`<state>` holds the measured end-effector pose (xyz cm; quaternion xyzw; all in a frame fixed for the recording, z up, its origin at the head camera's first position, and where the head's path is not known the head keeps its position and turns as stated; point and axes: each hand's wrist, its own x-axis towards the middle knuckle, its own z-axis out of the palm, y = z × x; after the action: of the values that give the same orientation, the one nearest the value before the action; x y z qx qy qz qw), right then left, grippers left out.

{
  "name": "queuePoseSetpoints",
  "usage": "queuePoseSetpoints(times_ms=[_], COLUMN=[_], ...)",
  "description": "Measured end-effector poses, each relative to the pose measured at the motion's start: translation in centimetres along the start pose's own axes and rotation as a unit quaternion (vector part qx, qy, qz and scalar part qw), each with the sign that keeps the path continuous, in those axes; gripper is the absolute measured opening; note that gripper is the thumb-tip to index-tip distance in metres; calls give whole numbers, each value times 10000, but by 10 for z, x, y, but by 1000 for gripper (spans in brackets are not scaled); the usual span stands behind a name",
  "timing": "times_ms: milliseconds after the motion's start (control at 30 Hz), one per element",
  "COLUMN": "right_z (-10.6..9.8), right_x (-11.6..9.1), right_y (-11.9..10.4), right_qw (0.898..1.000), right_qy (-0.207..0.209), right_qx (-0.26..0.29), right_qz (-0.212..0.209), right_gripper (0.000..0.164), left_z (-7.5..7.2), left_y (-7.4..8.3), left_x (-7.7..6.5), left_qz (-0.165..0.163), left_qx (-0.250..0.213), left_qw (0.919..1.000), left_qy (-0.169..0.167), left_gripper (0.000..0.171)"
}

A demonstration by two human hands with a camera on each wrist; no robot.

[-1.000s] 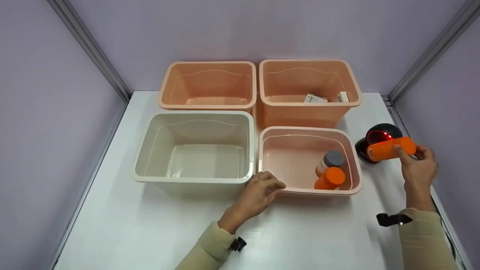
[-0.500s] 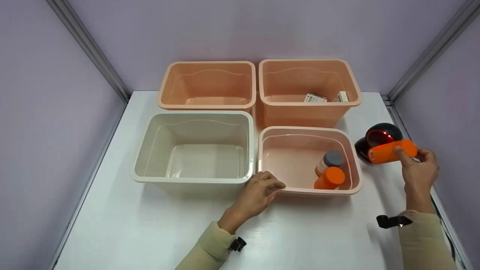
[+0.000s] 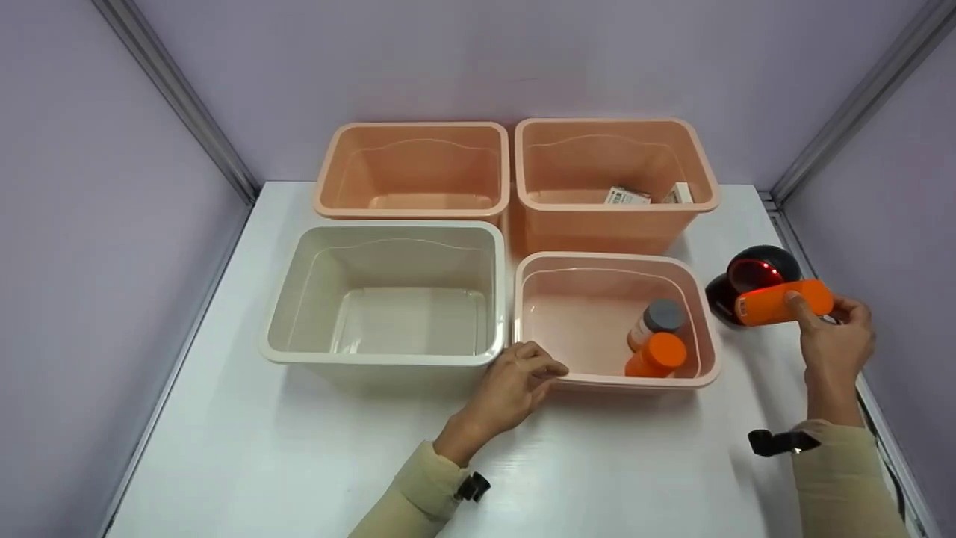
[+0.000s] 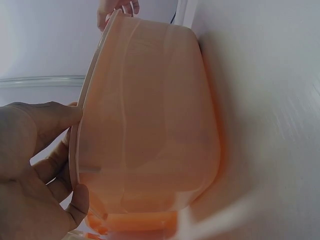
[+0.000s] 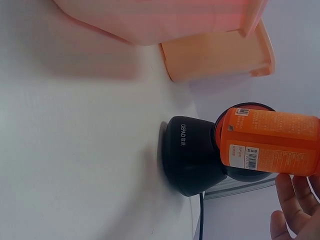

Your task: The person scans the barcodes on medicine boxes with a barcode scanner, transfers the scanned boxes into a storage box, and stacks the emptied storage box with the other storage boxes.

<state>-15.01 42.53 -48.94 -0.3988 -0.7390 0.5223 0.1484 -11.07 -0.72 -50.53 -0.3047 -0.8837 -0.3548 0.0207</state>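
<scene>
My right hand [image 3: 838, 338] holds an orange bottle [image 3: 773, 303] on its side, level in front of a black barcode scanner [image 3: 763, 263] with red lights glowing. In the right wrist view, printed barcodes show on the orange bottle [image 5: 270, 140], and the scanner [image 5: 192, 155] stands behind it. With thumb and fingers, my left hand [image 3: 514, 382] grips the front rim of a pale pink bin [image 3: 575, 321] near its left corner. The left wrist view shows that bin's outer wall [image 4: 150, 110] between the hand and the table. Inside stand a grey-capped bottle [image 3: 661, 317] and another orange bottle [image 3: 661, 354].
A pale grey bin [image 3: 411, 321] stands left of the pink one. Behind are two peach bins: the left one [image 3: 418, 168] and the right one [image 3: 597, 161], which contains small white boxes [image 3: 627, 196]. Walls enclose the white table [image 3: 597, 478] at back and sides.
My right hand has lowered the orange bottle slightly toward me and a little to the right, still before the scanner. The left hand stays on the bin's rim.
</scene>
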Motion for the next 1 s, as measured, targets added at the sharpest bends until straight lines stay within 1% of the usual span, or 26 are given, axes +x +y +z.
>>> queuePoseSetpoints(times_ms=[367,600,1000], right_z=[-1,0,0], right_x=[1,-1,-3], right_y=[0,-2,-11], right_qw=[9999,9994,9993], right_qy=[109,157,125], right_qx=[-87,184,-7], right_qz=[-53,-229,-343], right_gripper=[53,46,45], left_z=[0,0,0], left_y=[1,0,0], left_x=[0,0,0], left_qz=[10,52,58], left_qx=[66,-33,-100], left_qw=[10000,9999,9999], left_qy=[24,88,114], left_gripper=[16,15,16])
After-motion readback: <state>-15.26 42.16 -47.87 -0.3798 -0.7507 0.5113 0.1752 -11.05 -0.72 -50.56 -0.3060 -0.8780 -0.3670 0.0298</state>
